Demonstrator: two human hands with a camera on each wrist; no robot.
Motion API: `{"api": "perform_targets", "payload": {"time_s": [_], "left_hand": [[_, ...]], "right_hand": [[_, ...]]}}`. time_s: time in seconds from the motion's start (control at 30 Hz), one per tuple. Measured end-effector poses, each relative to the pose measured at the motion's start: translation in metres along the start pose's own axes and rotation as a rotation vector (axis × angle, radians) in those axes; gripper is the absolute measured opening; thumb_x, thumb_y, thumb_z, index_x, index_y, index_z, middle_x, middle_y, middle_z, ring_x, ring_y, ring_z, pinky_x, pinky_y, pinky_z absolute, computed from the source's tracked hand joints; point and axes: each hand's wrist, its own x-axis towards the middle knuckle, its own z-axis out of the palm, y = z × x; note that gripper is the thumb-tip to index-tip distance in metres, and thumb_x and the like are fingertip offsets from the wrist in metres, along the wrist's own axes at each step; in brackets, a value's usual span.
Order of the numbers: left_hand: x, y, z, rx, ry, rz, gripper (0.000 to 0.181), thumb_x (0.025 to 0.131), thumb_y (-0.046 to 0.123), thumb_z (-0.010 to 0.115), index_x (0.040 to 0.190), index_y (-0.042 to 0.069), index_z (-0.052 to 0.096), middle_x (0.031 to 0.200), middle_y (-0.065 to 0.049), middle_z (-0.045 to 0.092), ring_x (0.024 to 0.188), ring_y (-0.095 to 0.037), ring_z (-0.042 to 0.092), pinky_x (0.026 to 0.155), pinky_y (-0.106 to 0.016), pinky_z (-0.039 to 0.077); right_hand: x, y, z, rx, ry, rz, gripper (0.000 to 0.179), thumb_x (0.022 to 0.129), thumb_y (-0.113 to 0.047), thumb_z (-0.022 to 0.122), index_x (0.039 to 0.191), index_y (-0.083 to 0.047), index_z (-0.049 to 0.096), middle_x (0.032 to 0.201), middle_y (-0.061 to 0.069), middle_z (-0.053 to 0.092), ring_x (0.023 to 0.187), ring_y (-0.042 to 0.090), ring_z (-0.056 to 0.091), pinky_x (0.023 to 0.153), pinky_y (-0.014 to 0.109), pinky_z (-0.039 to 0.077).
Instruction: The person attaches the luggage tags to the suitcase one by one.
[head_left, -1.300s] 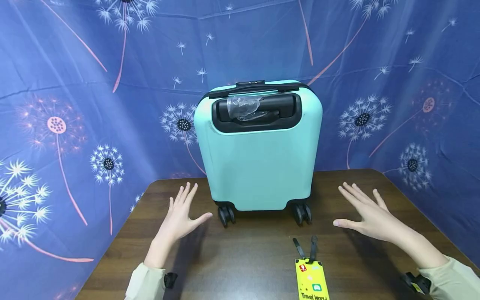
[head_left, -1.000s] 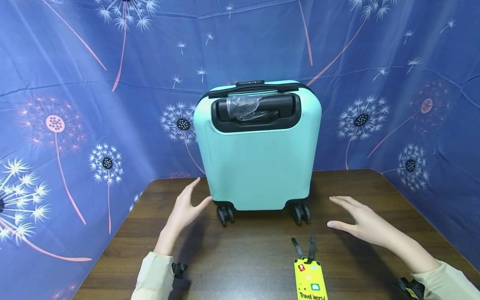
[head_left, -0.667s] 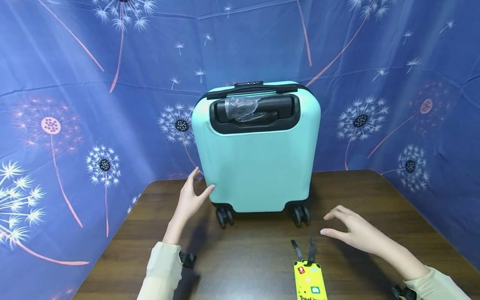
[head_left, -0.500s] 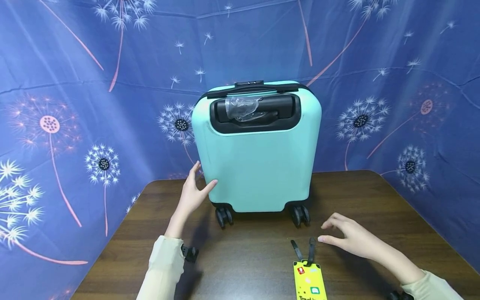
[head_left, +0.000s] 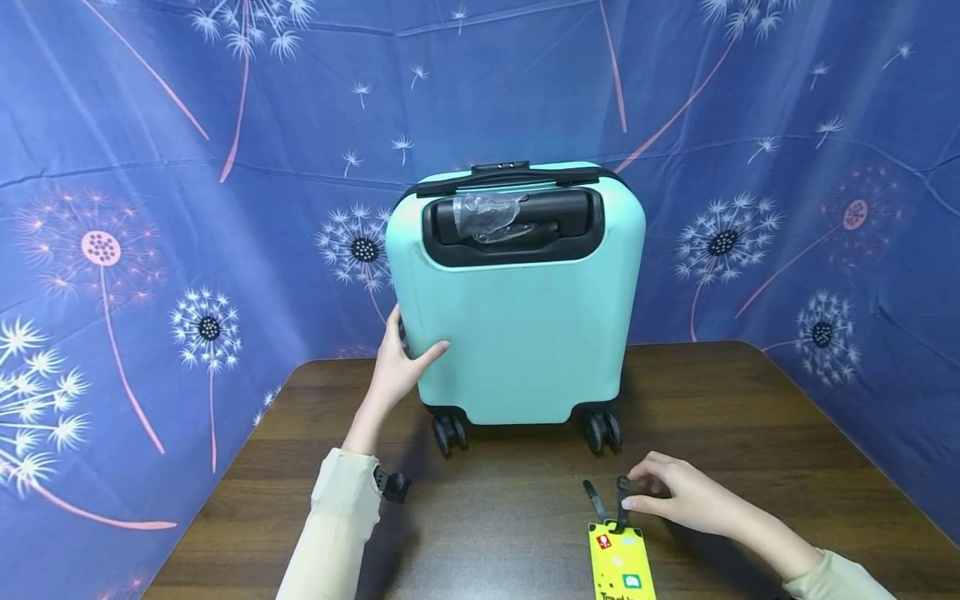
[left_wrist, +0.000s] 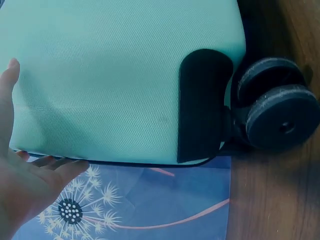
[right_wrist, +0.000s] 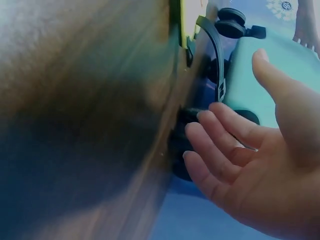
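Note:
A mint-green suitcase (head_left: 525,333) stands upright on black wheels (head_left: 450,432) at the back of the wooden table. My left hand (head_left: 396,367) is at its lower left side, thumb over the front face and fingers along the side edge; in the left wrist view the hand (left_wrist: 35,185) has its fingers extended by that edge. A yellow luggage tag (head_left: 621,562) with a black strap (head_left: 622,498) lies in front, its lower end cut off. Beside the raised strap end is my right hand (head_left: 686,496). The right wrist view shows its thumb and slightly bent fingers apart, fingertips near the strap (right_wrist: 218,55).
The table (head_left: 487,508) ends against a blue dandelion-print cloth (head_left: 225,167) behind and at the sides. A black carry handle (head_left: 517,179) runs along the suitcase top, above a recessed pull handle (head_left: 551,212) partly wrapped in clear plastic (head_left: 483,215).
From hovering apart with spread fingers, my left hand has moved forward to the suitcase's left side. My right hand has come down and left to the tag's strap, its fingers bending. Suitcase and tag stay put.

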Motion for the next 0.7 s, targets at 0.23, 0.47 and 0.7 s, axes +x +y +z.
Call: {"api": "perform_targets", "payload": {"time_s": [0.23,0.47,0.7], "left_hand": [[-0.006,0.02,0.001,-0.033,0.02,-0.031,0.095,0.081,0.027,0.075,0.151,0.021,0.011,0.149,-0.011,0.031,0.135,-0.031,0.035,0.103,-0.052,0.037],[-0.014,0.036,0.001,-0.022,0.046,-0.019,0.09,0.083,0.022,0.072,0.151,0.014,0.013,0.151,-0.012,0.03,0.136,-0.031,0.033,0.104,-0.051,0.037],[-0.019,0.036,0.003,-0.015,0.06,-0.017,0.09,0.084,0.024,0.071,0.151,0.015,0.012,0.152,-0.011,0.029,0.136,-0.031,0.034,0.105,-0.051,0.035]], "right_hand": [[-0.003,0.002,0.008,0.071,-0.056,0.041,0.05,0.084,-0.041,0.067,0.108,0.002,0.061,0.085,-0.004,0.056,0.071,-0.001,0.048,0.058,0.02,0.043],[-0.002,0.006,0.014,0.125,-0.103,-0.018,0.021,0.085,-0.038,0.067,0.085,-0.017,0.065,0.078,-0.01,0.05,0.064,-0.003,0.045,0.053,0.018,0.041],[-0.001,-0.002,0.019,0.331,-0.223,0.118,0.022,0.083,-0.028,0.07,0.082,-0.009,0.06,0.073,-0.004,0.051,0.057,0.001,0.043,0.048,0.018,0.033]]}}
